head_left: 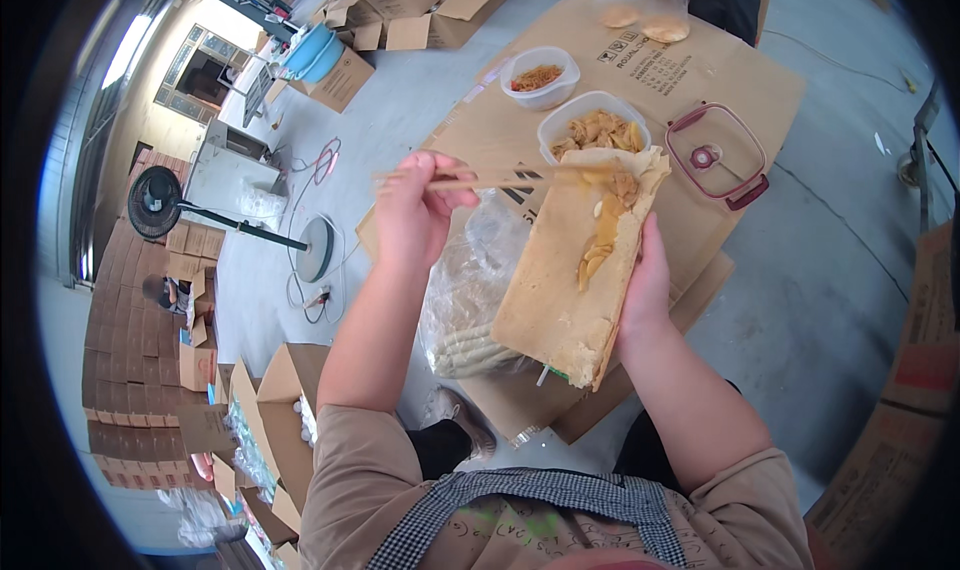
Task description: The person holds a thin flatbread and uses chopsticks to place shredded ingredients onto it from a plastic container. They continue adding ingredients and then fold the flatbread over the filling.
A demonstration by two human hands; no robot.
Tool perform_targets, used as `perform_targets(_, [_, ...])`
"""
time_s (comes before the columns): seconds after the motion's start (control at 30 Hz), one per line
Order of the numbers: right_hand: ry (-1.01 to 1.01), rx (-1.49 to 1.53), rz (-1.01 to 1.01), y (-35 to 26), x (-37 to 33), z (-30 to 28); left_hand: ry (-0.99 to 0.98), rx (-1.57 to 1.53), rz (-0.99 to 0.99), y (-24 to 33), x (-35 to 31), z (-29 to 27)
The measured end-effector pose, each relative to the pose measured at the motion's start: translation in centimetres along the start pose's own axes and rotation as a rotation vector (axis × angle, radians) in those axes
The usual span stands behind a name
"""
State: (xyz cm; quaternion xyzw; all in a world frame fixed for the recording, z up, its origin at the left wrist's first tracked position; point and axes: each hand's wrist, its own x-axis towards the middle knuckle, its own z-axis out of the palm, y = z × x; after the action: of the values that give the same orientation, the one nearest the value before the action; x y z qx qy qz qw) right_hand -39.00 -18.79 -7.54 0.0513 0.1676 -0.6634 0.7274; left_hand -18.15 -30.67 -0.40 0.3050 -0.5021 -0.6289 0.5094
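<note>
Chopsticks [500,183] in left fingers [462,199], food-topped flatbread [560,260] in right fingers [652,242]

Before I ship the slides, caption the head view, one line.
Left hand holds chopsticks over food on bread held in the right hand, two tubs on cardboard beyond.

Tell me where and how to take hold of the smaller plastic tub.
Best, I think, to pinch the smaller tub by the left part of its rim, coming from the left. It stands upright and open with food inside, so keep it level. Bare cardboard lies on that side, while the larger tub crowds its near right. The left hand holds chopsticks.
</note>
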Motion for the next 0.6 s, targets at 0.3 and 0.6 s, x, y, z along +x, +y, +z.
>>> perform_targets(0.3, [-0.097, -0.016, 0.042, -0.1, -1.7, 1.6, -0.290, 0.355, 0.138, 7.0, -6.3, 1.2])
perform_targets(0.6, [-0.156, -0.038, 0.074, 0.1, -3.5, 2.8, -0.212, 0.478, 0.160, 7.7, -8.5, 3.4])
